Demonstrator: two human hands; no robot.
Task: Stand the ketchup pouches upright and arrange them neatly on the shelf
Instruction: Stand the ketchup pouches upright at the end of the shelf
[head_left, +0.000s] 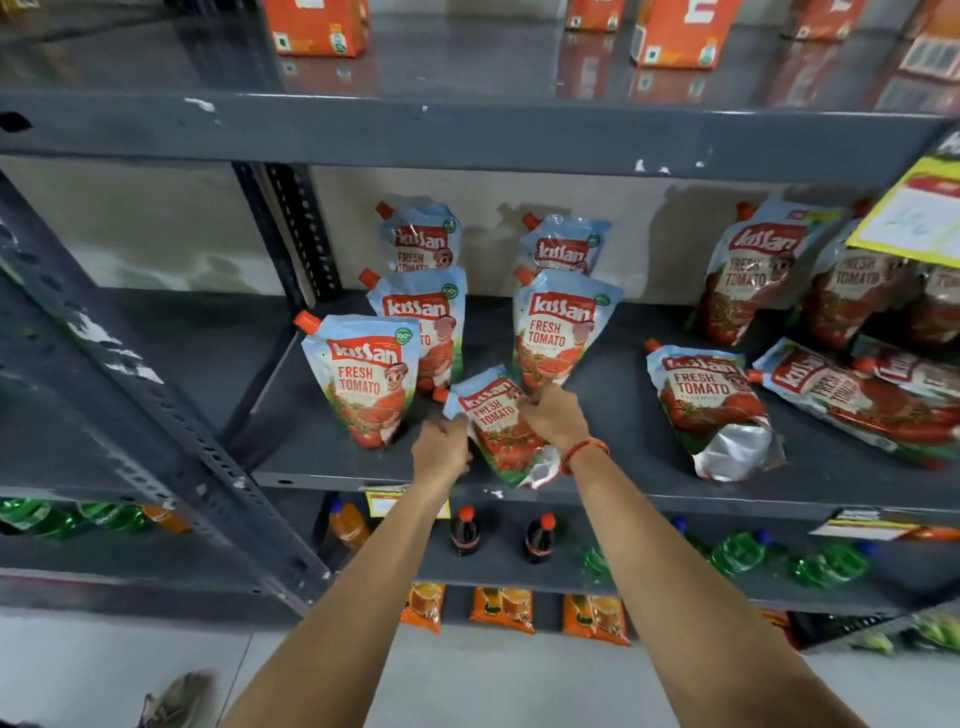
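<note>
A tilted ketchup pouch (501, 426) with a red spout leans back near the front edge of the grey shelf (623, 491). My left hand (440, 451) grips its left side and my right hand (551, 415) grips its upper right edge. Several pouches stand upright behind it in two rows, the nearest one (366, 379) at front left and another (558, 332) right behind my right hand. To the right a pouch (709, 405) lies on its back, and more pouches (852, 400) lie flat at the far right. Upright pouches (748, 275) lean against the back wall on the right.
A slanted perforated steel post (156, 410) crosses the left side. Orange cartons (317, 26) stand on the shelf above. Soda bottles (465, 530) and green bottles (737, 553) fill the shelf below. A yellow price tag (914, 213) hangs at upper right.
</note>
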